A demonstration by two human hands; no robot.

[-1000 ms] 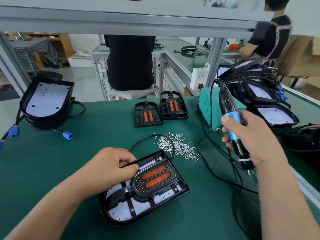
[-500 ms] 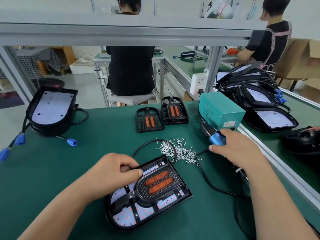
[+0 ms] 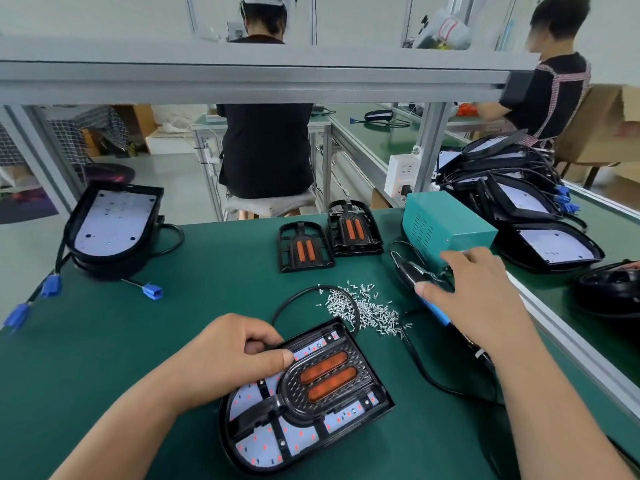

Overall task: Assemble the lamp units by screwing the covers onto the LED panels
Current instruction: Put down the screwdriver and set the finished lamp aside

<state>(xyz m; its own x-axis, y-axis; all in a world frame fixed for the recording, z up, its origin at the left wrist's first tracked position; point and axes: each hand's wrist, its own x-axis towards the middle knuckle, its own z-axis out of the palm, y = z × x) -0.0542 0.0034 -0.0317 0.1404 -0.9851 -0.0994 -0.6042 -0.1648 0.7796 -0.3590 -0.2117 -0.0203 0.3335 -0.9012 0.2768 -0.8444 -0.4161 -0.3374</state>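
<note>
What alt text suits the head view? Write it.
A person's left hand holds a covered lamp unit on a green table; the right hand rests on an electric screwdriver beside loose screws.

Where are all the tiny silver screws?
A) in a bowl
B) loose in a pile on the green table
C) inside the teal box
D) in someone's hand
B: the screws lie scattered loose on the green table, just beyond the lamp unit.
</note>
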